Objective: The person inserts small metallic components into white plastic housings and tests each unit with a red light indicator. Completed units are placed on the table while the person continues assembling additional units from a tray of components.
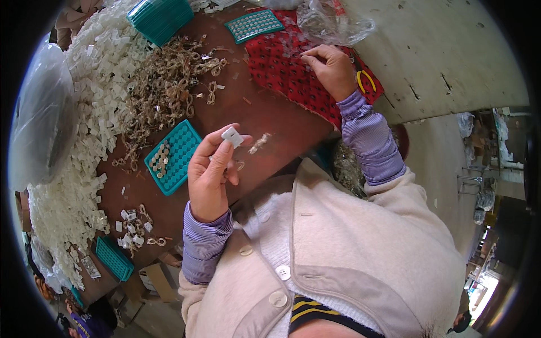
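A small white plastic piece with a slot is pinched between the thumb and fingers of my left hand. Right of it on the brown table lies a small coil of tan cord. My right hand is over a red patterned cloth, thumb and forefinger pressed together; anything between them is too small to make out. Small clear pieces lie on the cloth near those fingertips. Beside my left hand sits a teal tray of round hollows, partly filled with beige round pieces.
Tan cord coils heap beside a large pile of white plastic pieces. Teal trays stand stacked at the back. Another tray holds white discs. A clear bag and a yellow-handled tool lie by the cloth.
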A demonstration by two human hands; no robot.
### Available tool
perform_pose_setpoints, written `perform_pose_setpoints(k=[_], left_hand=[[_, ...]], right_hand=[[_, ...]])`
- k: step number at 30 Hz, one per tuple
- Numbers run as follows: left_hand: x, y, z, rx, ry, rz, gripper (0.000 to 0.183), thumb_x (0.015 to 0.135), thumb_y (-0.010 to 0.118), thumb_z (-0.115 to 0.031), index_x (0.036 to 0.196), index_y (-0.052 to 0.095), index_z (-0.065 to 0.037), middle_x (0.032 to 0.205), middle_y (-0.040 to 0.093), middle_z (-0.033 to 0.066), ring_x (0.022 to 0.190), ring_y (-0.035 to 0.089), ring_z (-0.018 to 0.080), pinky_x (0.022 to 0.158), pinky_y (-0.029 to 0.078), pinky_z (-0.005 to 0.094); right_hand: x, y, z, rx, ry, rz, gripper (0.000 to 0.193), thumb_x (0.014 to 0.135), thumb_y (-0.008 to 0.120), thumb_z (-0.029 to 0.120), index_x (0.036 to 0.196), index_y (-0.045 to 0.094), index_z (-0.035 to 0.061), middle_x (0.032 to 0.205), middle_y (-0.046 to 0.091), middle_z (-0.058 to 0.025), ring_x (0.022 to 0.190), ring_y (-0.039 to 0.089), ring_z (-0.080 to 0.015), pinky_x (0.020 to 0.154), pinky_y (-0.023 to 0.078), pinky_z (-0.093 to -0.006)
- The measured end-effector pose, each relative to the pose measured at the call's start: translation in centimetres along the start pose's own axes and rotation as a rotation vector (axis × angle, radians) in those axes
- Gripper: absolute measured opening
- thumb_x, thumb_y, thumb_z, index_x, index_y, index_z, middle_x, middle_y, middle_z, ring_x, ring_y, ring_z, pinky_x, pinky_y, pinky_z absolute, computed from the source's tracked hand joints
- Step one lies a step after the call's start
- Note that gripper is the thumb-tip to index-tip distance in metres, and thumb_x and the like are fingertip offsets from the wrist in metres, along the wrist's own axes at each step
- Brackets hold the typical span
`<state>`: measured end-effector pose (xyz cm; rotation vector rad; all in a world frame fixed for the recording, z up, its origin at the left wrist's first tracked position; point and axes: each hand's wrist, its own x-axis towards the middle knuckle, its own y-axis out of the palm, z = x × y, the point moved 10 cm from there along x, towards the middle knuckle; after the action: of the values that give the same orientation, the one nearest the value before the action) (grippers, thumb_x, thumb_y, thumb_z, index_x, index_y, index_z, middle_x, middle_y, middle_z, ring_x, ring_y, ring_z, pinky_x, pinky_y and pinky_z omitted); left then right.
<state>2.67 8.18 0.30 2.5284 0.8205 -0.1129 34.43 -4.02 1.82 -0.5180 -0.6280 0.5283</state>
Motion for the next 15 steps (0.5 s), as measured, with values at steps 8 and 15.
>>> perform_pose_setpoints(k=[8, 15], left_hand=[[-1.1, 0.7, 0.4, 0.038, -0.004, 0.051, 0.033, 0.112, 0.061, -0.02, 0.139, 0.066, -0.002, 0.12, 0.08, 0.012, 0.061, 0.053, 0.0006, 0.064, 0.049, 0.0182], [0.2, 0.7, 1.6, -0.051, -0.046, 0.009, 0.038, 0.113, 0.059, -0.02, 0.147, 0.06, -0.002, 0.126, 0.077, 0.0124, 0.069, 0.057, 0.0012, 0.065, 0.052, 0.0191]], right_hand=[[1.2, 4.0, 1.6, -0.54, -0.21, 0.108, 0.017, 0.089, 0.081, 0.024, 0.096, 0.08, 0.0084, 0.093, 0.076, -0.0118, 0.095, 0.071, -0.0337, 0.085, 0.057, -0.047], [-6.3, 3.8, 13.8, 0.53, -0.207, 0.361, 0.011, 0.099, 0.075, 0.01, 0.101, 0.068, 0.0019, 0.096, 0.07, -0.0119, 0.089, 0.07, -0.0228, 0.08, 0.055, -0.0369]])
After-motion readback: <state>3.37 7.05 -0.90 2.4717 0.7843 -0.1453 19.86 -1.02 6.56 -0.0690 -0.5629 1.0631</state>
